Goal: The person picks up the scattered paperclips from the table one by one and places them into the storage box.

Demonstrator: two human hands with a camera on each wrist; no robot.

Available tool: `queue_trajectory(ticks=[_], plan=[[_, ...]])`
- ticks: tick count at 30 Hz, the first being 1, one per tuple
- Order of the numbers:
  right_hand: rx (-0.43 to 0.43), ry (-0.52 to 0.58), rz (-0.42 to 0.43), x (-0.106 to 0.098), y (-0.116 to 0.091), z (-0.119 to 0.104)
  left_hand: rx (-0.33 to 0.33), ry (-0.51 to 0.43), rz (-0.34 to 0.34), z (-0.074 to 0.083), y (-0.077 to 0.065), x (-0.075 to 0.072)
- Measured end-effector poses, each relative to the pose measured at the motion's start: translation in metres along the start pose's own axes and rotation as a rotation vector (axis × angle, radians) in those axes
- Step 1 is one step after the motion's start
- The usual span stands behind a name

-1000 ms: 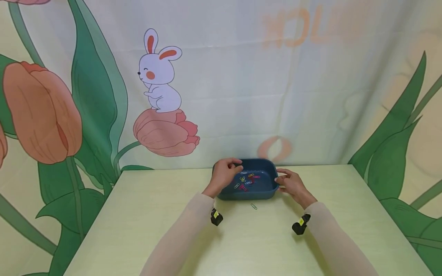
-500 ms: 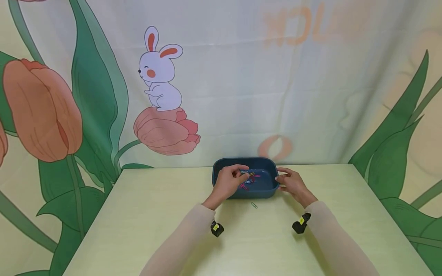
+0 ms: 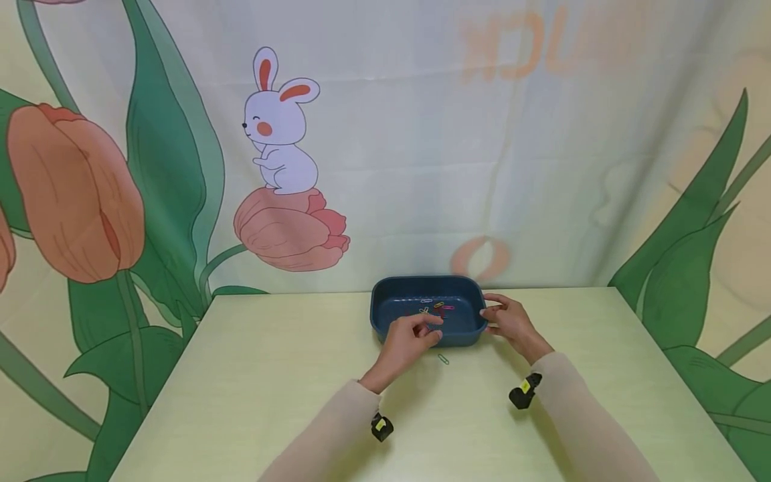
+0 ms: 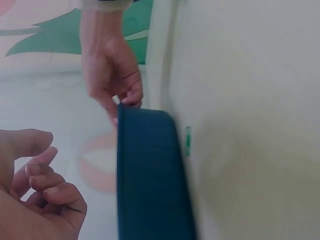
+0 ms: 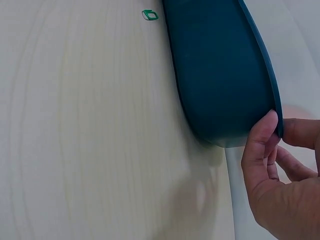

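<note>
A dark blue plastic box (image 3: 381,333) stands on the table near its back edge, with several coloured paper clips (image 3: 425,310) on its floor. My right hand (image 5: 280,185) pinches the right end of the box's rim between thumb and fingers. Over the front rim hovers my left hand (image 3: 405,348), covering some of the clips. In the left wrist view its thumb and fingers lie loosely bent, apart from each other, with nothing visible between them. One green paper clip (image 3: 443,359) lies on the table just in front of the box.
The pale wooden table (image 3: 271,388) extends left, right and in front of the box. Close behind the box hangs a printed curtain (image 3: 391,167) with a rabbit and tulips. Each wrist carries a small black camera (image 3: 381,426).
My left hand has come from over the box's left side towards the front right, down to the front rim. The right hand keeps its pinch on the box, and the box stays put.
</note>
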State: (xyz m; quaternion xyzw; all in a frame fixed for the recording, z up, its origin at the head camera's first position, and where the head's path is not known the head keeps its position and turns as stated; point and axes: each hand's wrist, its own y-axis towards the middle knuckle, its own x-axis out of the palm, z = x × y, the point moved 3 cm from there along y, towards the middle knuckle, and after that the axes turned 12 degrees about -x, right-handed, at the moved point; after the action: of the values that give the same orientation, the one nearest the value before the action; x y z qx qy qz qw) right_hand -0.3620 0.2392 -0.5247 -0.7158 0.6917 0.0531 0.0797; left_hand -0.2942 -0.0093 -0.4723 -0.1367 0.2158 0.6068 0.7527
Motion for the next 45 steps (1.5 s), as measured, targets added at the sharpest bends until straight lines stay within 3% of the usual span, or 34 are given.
queue_trajectory(ticks=[12, 21, 29, 35, 45], plan=[[-0.014, 0.006, -0.006, -0.003, 0.003, -0.002, -0.066, 0.030, -0.109, -0.017, -0.009, 0.019], [-0.007, 0.008, -0.015, -0.002, 0.005, 0.005, -0.132, 0.062, -0.141, -0.039, -0.003, 0.033], [-0.012, 0.007, -0.009, -0.002, 0.004, 0.004, -0.070, 0.188, -0.175, -0.048, 0.008, 0.042], [-0.010, 0.011, -0.008, -0.001, 0.003, 0.002, -0.064, 0.208, -0.152, -0.052, 0.013, 0.045], [-0.022, 0.001, -0.001, -0.002, 0.002, 0.001, -0.151, 0.279, -0.143, -0.060, 0.020, 0.051]])
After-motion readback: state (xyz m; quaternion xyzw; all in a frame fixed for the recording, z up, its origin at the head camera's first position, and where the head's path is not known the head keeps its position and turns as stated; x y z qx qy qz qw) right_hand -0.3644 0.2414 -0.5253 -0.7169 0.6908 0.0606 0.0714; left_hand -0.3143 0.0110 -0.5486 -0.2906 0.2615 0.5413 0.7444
